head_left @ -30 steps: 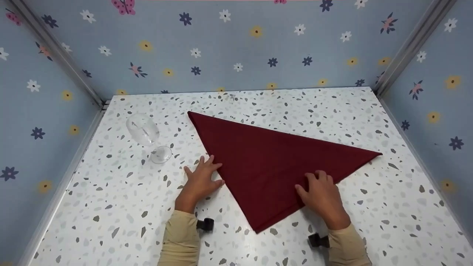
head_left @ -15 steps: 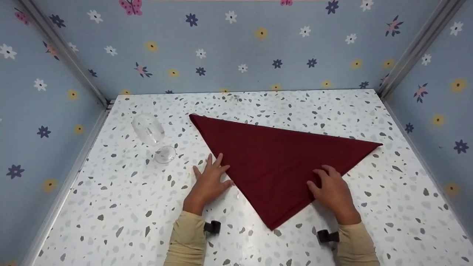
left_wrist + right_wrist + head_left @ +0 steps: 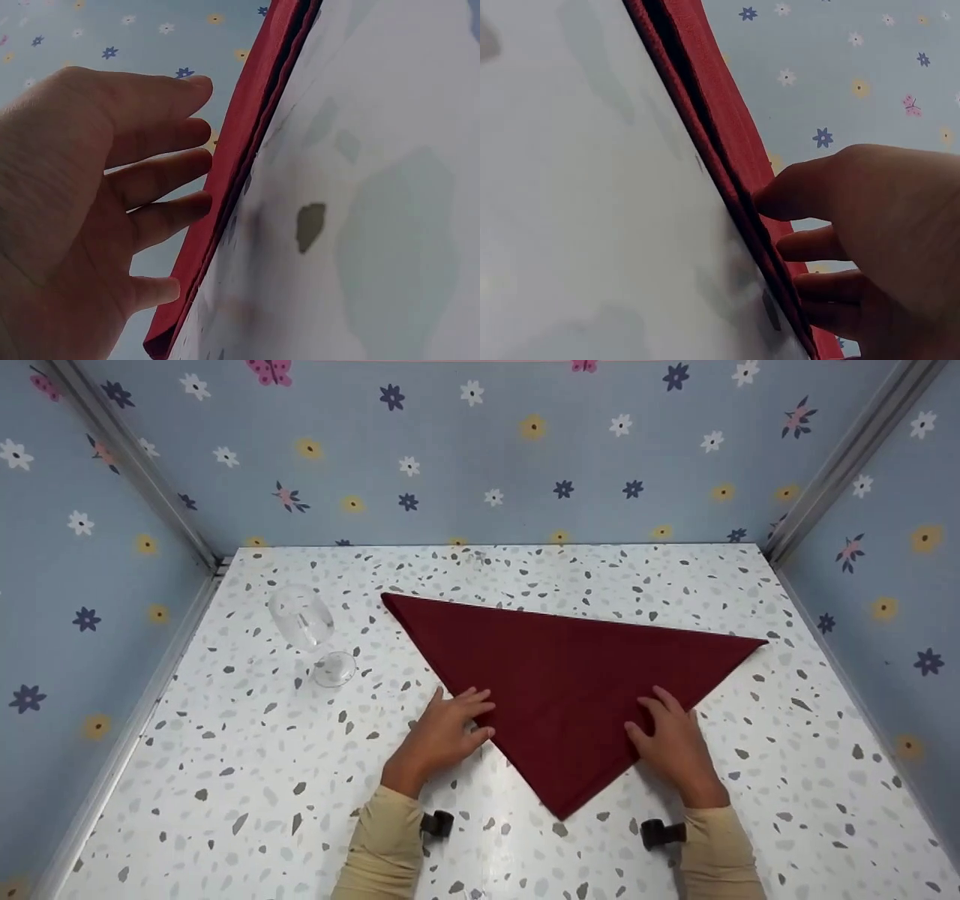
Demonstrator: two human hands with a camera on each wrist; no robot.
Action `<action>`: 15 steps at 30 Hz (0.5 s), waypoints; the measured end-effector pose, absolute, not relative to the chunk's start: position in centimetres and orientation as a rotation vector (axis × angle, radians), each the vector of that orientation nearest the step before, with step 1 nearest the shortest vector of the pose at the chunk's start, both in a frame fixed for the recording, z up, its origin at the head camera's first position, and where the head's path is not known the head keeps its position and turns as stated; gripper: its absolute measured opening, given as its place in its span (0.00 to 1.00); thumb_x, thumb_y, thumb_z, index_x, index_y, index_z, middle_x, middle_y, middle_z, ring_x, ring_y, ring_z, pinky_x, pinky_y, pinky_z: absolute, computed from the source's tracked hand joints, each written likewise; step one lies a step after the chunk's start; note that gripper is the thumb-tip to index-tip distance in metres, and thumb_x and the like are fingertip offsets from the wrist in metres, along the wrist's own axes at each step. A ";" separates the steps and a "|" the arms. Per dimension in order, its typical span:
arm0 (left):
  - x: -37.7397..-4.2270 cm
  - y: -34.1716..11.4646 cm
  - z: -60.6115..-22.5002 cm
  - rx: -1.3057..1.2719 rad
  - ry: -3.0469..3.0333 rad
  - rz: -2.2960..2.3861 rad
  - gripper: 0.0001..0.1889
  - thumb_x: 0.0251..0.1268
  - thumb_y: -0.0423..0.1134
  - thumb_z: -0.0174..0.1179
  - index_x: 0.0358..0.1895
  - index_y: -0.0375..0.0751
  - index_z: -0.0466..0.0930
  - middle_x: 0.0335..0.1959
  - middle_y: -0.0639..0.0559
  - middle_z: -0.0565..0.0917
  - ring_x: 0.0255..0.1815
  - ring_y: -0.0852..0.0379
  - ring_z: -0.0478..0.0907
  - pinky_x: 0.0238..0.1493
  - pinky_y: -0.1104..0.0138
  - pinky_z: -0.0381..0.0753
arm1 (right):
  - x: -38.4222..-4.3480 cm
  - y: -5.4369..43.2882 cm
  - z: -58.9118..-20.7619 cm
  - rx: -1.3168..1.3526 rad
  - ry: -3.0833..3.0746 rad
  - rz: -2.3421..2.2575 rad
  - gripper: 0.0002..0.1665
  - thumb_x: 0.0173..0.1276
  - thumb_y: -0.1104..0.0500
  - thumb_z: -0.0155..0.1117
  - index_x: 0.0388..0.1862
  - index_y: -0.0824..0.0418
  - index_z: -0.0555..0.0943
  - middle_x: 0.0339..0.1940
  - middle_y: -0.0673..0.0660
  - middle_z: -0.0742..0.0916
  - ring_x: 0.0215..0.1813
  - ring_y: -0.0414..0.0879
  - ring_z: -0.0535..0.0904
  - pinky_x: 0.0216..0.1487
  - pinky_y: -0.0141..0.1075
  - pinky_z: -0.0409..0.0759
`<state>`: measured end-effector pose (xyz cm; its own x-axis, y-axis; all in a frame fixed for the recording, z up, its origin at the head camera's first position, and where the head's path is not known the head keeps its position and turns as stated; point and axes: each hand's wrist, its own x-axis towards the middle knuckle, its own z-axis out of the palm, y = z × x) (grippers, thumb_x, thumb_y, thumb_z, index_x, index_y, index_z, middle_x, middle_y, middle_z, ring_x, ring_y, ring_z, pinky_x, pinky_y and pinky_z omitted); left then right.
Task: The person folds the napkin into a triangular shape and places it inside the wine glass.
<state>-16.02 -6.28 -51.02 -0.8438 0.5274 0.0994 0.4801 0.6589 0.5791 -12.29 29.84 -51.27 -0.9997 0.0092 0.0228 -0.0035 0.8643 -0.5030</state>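
Note:
A dark red cloth napkin (image 3: 555,682), folded into a triangle, lies flat with its long edge at the back and one corner toward the person. My left hand (image 3: 442,735) is at its left slanting edge, fingers spread and reaching over the cloth. In the left wrist view the left hand's fingers (image 3: 169,135) are nearly straight beside the layered red edge (image 3: 225,172). On the opposite slanting edge rests my right hand (image 3: 671,746), its fingers loosely bent over the cloth. The right wrist view shows the right fingertips (image 3: 780,199) right at the folded edge (image 3: 727,142).
A clear stemmed glass (image 3: 301,619) lies on its side at the left of the speckled white table (image 3: 247,780). Flowered blue panels (image 3: 450,450) wall in the back and both sides. Black wrist mounts (image 3: 437,824) sit at the sleeves.
The napkin has turned slightly, its right corner moving back and its near corner moving right. My left hand has moved right, its fingers now over the cloth's edge; the right hand has followed its edge.

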 end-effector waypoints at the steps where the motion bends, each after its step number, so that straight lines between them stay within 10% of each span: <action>1: -16.1 -6.3 -51.0 0.853 2.783 0.939 0.23 0.71 0.45 0.62 0.65 0.38 0.79 0.70 0.47 0.73 0.74 0.47 0.64 0.76 0.43 0.45 | -12.3 29.8 -51.3 -0.002 -2.996 0.833 0.29 0.73 0.55 0.62 0.67 0.70 0.74 0.75 0.69 0.67 0.75 0.68 0.60 0.73 0.61 0.54; 15: -15.8 -5.9 -51.5 0.770 2.796 0.931 0.21 0.71 0.44 0.62 0.64 0.40 0.79 0.67 0.47 0.76 0.75 0.45 0.62 0.72 0.51 0.62 | -10.3 25.8 -49.9 0.141 -2.949 0.730 0.23 0.68 0.55 0.69 0.59 0.66 0.82 0.56 0.63 0.84 0.59 0.57 0.79 0.57 0.53 0.78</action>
<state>-15.75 -5.91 -51.54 -0.8679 0.4922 0.0667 0.4339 0.6860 0.5841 -10.25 25.79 -49.87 -0.9906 -0.0659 0.1195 -0.1140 0.8809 -0.4594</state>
